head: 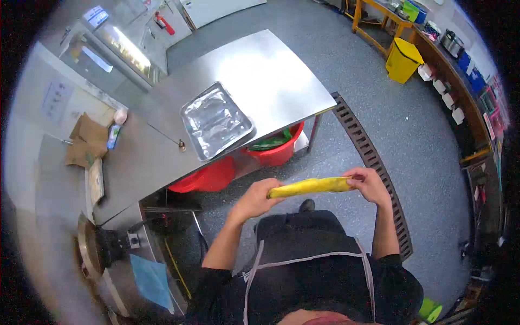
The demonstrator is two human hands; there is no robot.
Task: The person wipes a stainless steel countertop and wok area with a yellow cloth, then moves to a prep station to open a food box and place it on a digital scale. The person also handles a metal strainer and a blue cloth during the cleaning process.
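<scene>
A long, narrow yellow item, perhaps a rolled or folded cloth [310,187], is stretched between my two hands in front of my dark apron. My left hand [260,198] grips its left end. At the other end, my right hand [367,185] pinches it between thumb and fingers. Beyond my hands, a shallow metal tray [215,122] with a shiny, wrinkled foil-like surface rests on the stainless steel table [162,166] near its front edge. Nothing that I hold touches the tray or the table.
Red tubs [274,156], one with green material, stand under the table. A blue cloth [152,280] and a round metal pan [89,243] are at the lower left. Brown cardboard [89,142] lies by the wall. A floor drain grate [365,150] runs at my right; a yellow bin [402,61] stands farther off.
</scene>
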